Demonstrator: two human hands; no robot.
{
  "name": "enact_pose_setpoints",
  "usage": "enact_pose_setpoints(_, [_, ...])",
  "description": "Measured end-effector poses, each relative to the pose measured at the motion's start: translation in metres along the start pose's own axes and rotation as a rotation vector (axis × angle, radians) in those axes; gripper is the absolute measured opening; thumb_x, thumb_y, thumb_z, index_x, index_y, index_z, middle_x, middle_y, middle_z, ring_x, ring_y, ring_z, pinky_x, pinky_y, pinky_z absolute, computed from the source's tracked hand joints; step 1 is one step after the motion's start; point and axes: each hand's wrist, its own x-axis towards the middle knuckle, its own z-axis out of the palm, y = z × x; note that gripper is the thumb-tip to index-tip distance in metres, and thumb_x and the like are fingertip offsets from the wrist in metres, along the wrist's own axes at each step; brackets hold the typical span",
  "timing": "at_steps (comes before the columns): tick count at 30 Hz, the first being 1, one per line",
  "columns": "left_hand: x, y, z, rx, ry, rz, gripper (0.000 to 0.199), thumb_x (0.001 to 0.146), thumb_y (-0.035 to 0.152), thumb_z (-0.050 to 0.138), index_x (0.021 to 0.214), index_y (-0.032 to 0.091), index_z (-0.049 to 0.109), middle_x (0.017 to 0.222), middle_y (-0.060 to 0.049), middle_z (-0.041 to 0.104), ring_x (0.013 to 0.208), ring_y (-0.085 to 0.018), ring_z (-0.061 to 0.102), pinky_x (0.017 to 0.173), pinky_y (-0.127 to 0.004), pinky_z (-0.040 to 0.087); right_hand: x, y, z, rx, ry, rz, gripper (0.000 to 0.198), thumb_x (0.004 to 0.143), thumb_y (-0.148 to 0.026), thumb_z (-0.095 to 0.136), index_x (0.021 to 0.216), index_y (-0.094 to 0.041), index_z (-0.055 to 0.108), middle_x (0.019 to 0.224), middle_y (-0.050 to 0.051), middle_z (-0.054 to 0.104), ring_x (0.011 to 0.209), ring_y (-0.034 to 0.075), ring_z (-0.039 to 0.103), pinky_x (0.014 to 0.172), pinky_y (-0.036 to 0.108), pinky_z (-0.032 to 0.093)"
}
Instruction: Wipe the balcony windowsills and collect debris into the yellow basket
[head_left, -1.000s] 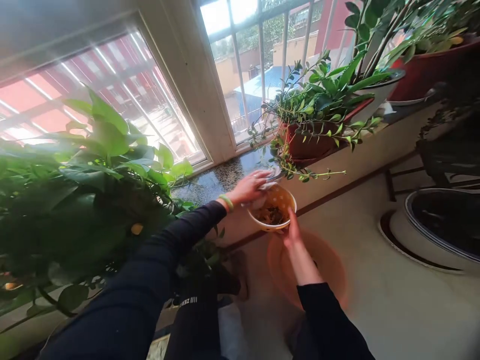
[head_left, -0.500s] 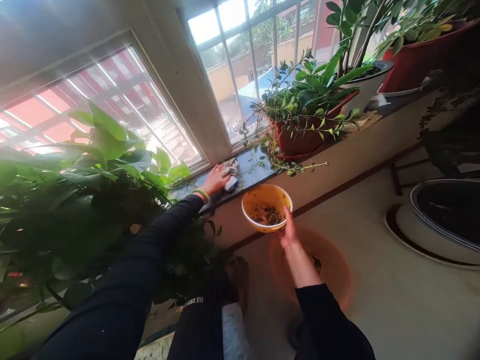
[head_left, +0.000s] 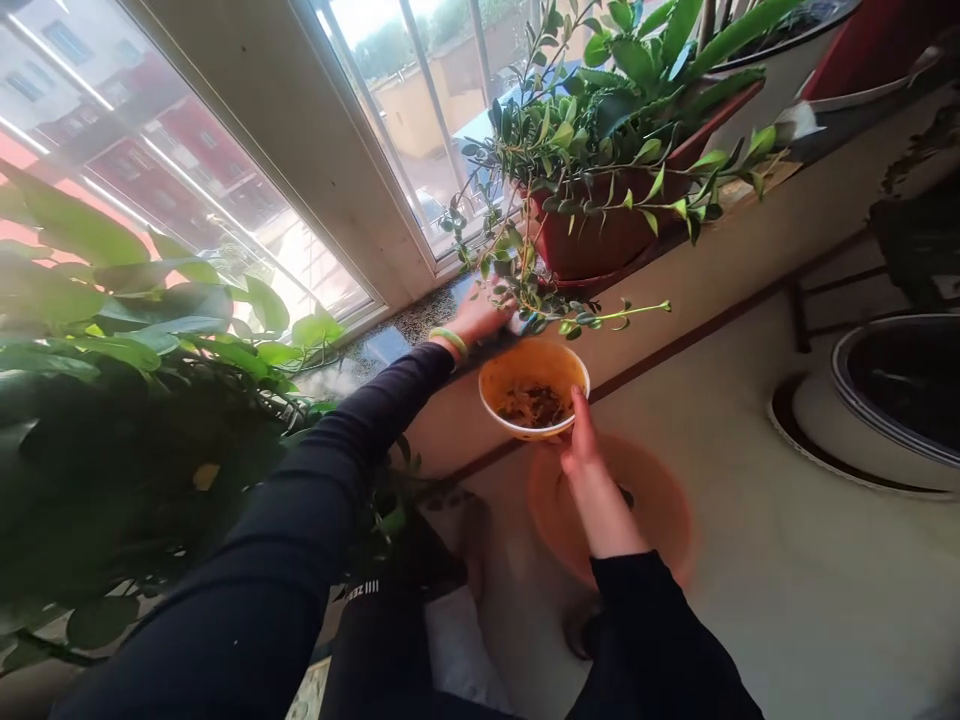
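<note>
My left hand (head_left: pixel 480 315) lies on the dark speckled windowsill (head_left: pixel 420 325), partly behind trailing plant stems. A whitish cloth (head_left: pixel 516 322) shows at its fingers, mostly hidden under the hand and leaves. Just beyond is a red planter (head_left: pixel 592 235) with a spiky green plant and hanging vines. My right hand (head_left: pixel 581 440) grips the rim of a yellow bowl (head_left: pixel 534 358) with the thumb on top, holding it tilted below the sill edge. Dry brown leaf scraps (head_left: pixel 536 405) lie inside the bowl.
A large leafy plant (head_left: pixel 112 420) crowds the left side. On the floor stands an orange basin (head_left: pixel 660 510) under my right forearm. A dark round-topped container (head_left: pixel 907 390) is at the right. A barred window (head_left: pixel 420 90) rises behind the sill.
My left hand has slid right along the sill with the cloth, up to the vines of the red planter. The bowl stays in my right hand. The camera view has shifted.
</note>
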Motion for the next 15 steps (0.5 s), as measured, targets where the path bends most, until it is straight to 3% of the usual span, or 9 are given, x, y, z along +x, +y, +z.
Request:
enact_pose_setpoints(3, [-0.012, 0.019, 0.002, -0.001, -0.007, 0.037, 0.027, 0.096, 0.037, 0.053, 0.099, 0.018, 0.071, 0.115, -0.013, 0.071, 0.120, -0.030, 0.058, 0.106, -0.040, 0.045, -0.002, -0.006, 0.002, -0.008, 0.000, 0.005, 0.057, 0.079, -0.068, 0.059, 0.123, -0.033, 0.067, 0.123, 0.002, 0.071, 0.108, 0.026, 0.066, 0.078, 0.038, 0.058])
enact_pose_setpoints(9, [-0.028, 0.040, 0.002, 0.016, 0.065, 0.140, 0.032, 0.100, 0.035, 0.045, 0.114, 0.018, 0.069, 0.129, -0.013, 0.067, 0.123, -0.027, 0.058, 0.112, -0.039, 0.037, -0.009, -0.015, 0.003, 0.018, -0.033, -0.012, 0.054, 0.082, -0.064, 0.058, 0.125, -0.033, 0.067, 0.119, 0.003, 0.073, 0.108, 0.027, 0.066, 0.079, 0.040, 0.058])
enact_pose_setpoints(15, [-0.030, 0.034, -0.004, -0.006, 0.003, 0.035, 0.029, 0.099, 0.034, 0.048, 0.103, 0.020, 0.072, 0.114, -0.008, 0.073, 0.115, -0.024, 0.062, 0.106, -0.034, 0.044, 0.011, -0.034, -0.002, 0.061, -0.057, 0.000, 0.055, 0.083, -0.068, 0.054, 0.123, -0.033, 0.068, 0.121, 0.002, 0.072, 0.106, 0.027, 0.068, 0.081, 0.044, 0.058])
